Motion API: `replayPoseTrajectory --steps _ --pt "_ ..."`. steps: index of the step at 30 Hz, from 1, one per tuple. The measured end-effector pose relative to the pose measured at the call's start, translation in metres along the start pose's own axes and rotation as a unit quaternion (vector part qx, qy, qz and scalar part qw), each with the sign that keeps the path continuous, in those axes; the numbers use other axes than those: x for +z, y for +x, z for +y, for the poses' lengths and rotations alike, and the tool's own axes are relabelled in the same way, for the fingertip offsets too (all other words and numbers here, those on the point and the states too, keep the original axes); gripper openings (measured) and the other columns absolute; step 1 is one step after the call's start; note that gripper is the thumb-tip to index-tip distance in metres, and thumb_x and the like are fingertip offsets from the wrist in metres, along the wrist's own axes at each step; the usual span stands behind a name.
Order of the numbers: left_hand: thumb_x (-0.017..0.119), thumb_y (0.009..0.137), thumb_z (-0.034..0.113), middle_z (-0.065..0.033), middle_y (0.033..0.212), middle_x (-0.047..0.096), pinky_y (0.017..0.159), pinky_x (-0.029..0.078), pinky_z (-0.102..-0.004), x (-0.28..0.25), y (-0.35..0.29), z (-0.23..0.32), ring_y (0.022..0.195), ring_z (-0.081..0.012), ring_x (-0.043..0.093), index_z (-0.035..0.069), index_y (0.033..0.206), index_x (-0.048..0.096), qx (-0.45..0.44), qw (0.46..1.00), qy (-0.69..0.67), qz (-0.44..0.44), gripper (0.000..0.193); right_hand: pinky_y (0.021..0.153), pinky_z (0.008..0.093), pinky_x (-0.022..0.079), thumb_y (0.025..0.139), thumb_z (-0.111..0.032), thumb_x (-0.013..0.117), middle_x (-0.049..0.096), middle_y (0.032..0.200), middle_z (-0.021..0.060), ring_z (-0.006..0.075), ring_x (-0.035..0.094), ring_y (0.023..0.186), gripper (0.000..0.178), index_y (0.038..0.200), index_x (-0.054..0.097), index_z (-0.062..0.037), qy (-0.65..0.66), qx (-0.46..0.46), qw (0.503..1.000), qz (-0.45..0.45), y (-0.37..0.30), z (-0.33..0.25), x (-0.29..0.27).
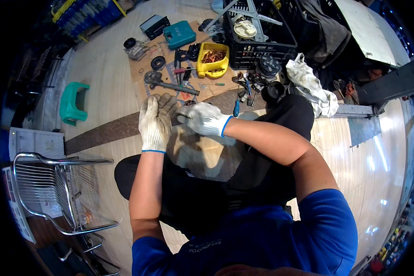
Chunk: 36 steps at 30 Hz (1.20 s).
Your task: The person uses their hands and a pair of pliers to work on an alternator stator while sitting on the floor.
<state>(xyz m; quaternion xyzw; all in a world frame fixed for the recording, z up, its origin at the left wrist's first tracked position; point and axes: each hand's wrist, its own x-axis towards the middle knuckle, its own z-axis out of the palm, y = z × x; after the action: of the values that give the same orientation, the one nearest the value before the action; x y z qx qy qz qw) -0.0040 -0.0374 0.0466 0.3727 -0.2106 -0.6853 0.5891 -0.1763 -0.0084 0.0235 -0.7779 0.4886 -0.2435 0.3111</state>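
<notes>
Both my hands wear white knit gloves with blue cuffs and are close together above the near edge of a cardboard sheet. My left hand [154, 122] is palm up, its fingers stretched out and stained; I see nothing in it. Facing it from the right, my right hand [203, 119] has thumb and fingers drawn together in a pinch; whatever is between them is too small to make out. Just beyond lies a dark metal part with a round head and a long arm [172, 85]. A blue-handled screwdriver [236, 108] lies right of my right hand.
A cut yellow jug [225, 68] holds small copper-coloured pieces. Around it are a teal tool case [180, 35], a black ring [158, 63] and a black crate [261, 48]. A white cloth [310, 85] is by my right knee. A green stool [73, 103] and metal chair [43, 184] stand left.
</notes>
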Motion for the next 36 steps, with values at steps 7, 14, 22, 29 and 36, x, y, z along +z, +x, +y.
replayPoseTrajectory --steps 7,14,22,29,36 --pt "0.057 0.102 0.021 -0.0134 0.100 0.068 0.083 0.056 -0.0524 -0.008 0.006 -0.005 0.091 -0.0358 0.068 0.009 0.106 0.060 -0.004 1.000 0.005 0.002 0.013 0.079 0.0477 0.055 0.090 -0.020 0.051 0.071 0.092 0.0210 0.0433 0.067 0.089 0.027 0.105 0.069 -0.0065 -0.046 0.010 0.997 -0.059 0.005 0.005 -0.001" --pt "0.052 0.104 0.024 -0.0147 0.109 0.067 0.089 0.054 -0.0531 -0.017 0.010 0.002 0.102 -0.0353 0.066 0.008 0.111 0.061 -0.019 0.999 -0.036 -0.013 0.019 0.091 0.0480 0.050 0.101 -0.036 0.050 0.068 0.113 0.0217 0.0401 0.064 0.106 0.038 0.121 0.062 -0.0061 0.010 0.046 0.997 -0.058 0.002 -0.019 -0.021" --pt "0.046 0.106 0.026 -0.0175 0.128 0.061 0.101 0.049 -0.0522 -0.009 0.006 0.002 0.119 -0.0367 0.059 0.005 0.130 0.054 -0.045 0.988 -0.098 -0.115 0.034 0.087 0.0492 0.050 0.100 -0.035 0.051 0.067 0.105 0.0261 0.0440 0.063 0.101 0.036 0.116 0.063 -0.0045 0.067 0.048 0.996 -0.028 0.006 -0.001 -0.019" --pt "0.048 0.105 0.021 -0.0197 0.123 0.063 0.100 0.050 -0.0537 -0.006 0.007 -0.001 0.116 -0.0374 0.061 0.004 0.129 0.055 -0.024 0.996 -0.001 -0.083 0.030 0.085 0.0499 0.051 0.099 -0.035 0.051 0.067 0.104 0.0265 0.0443 0.064 0.098 0.037 0.118 0.062 -0.0048 0.059 0.001 0.998 0.008 0.005 0.006 -0.011" --pt "0.051 0.104 0.019 -0.0182 0.107 0.067 0.094 0.053 -0.0539 -0.010 0.005 0.000 0.106 -0.0376 0.066 0.003 0.121 0.058 -0.008 0.998 0.006 -0.069 0.024 0.083 0.0498 0.052 0.099 -0.039 0.050 0.067 0.101 0.0268 0.0449 0.064 0.095 0.041 0.118 0.062 -0.0053 0.030 -0.013 0.999 -0.008 0.005 0.005 -0.008"
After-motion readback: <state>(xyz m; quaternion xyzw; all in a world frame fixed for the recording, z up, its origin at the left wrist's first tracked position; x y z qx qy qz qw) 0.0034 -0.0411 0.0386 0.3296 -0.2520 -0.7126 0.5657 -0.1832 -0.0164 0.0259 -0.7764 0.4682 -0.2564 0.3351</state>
